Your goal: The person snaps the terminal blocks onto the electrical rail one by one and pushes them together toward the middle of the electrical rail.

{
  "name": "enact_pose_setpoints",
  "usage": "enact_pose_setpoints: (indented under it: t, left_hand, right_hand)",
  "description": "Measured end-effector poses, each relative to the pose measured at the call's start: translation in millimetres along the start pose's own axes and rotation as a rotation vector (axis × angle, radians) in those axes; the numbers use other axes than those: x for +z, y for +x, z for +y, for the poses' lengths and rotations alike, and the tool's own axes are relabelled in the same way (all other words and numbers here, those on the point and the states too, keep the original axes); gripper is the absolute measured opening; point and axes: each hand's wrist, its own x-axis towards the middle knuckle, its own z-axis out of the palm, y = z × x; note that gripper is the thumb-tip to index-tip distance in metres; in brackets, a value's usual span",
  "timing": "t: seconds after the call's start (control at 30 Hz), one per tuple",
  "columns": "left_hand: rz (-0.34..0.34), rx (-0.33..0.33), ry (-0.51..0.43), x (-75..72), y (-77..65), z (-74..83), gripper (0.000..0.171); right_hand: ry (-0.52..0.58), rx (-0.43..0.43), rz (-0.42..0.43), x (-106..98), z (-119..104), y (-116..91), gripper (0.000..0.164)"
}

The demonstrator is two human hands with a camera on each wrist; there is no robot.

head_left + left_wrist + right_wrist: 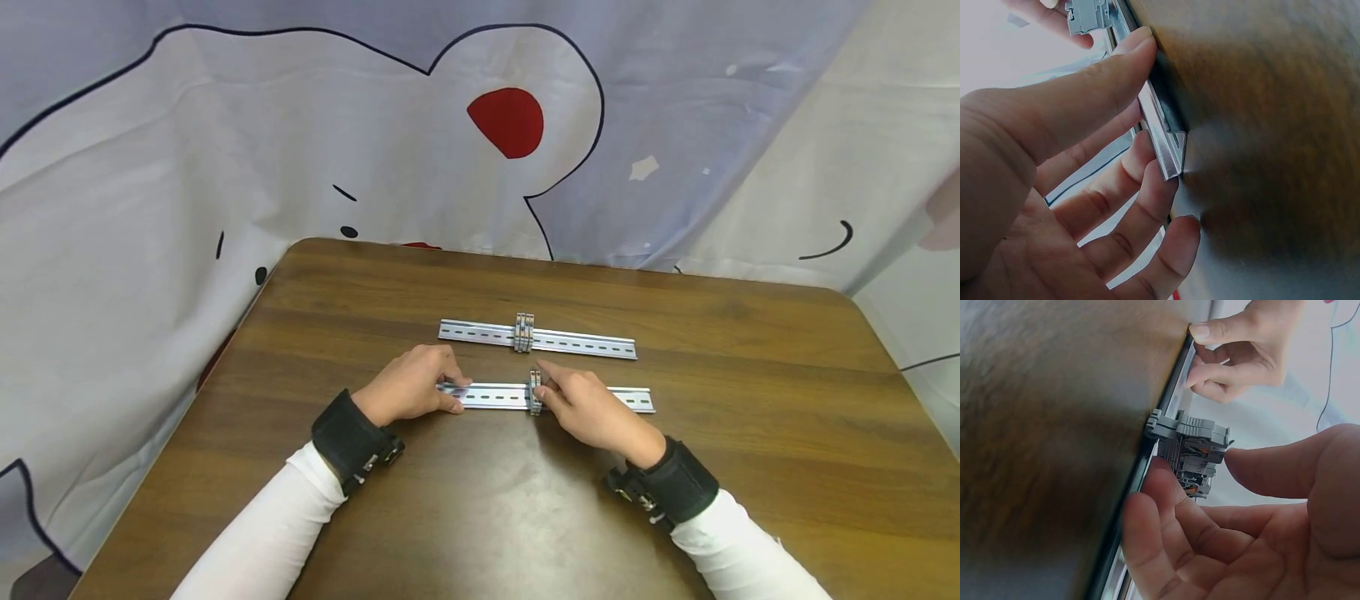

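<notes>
A slotted metal DIN rail (495,397) lies across the table nearest the person. Its left end is gripped by the left hand (411,383), thumb on the near edge and fingers along the far edge. Grey terminal blocks (535,392) sit on this rail about its middle. The right hand (592,408) pinches them from the right. In the right wrist view, the thumb touches the top of the terminal blocks (1200,434) while the fingers are at their side and along the rail. The right hand hides part of the rail.
A second DIN rail (577,342) lies behind the first, roughly parallel, with several terminal blocks (523,332) near its middle. The brown wooden table (750,400) reaches back to a printed curtain (300,125). Black camera straps are on both wrists.
</notes>
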Motion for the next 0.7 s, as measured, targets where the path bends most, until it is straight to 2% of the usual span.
enact_pose_setpoints:
  t: [0.27,0.4,0.47,0.53,0.6,0.7]
  left_hand:
    - [-0.043,0.093,-0.009,7.6,18.8,12.5,0.034]
    - [-0.048,0.183,0.072,11.3,23.3,15.0,0.033]
    - [-0.025,0.210,0.144,10.2,15.5,10.4,0.042]
    - [0.024,0.223,0.197,4.5,1.4,2.5,0.056]
    - [0.103,0.215,0.233,-7.6,-18.0,-6.8,0.071]
    - [0.283,0.196,0.258,-33.8,-50.1,-16.6,0.086]
  right_hand:
    - [0.037,0.097,0.027,-6,3,-27,0.055]
    - [0.036,0.133,0.083,-6,4,-41,0.054]
    - [0.016,0.135,0.126,-6,4,-42,0.052]
    - [-0.033,0.131,0.194,-5,3,-40,0.051]
    - [-0.094,0.097,0.280,-8,2,-35,0.054]
    - [-0.239,0.001,0.415,-19,0,-24,0.069]
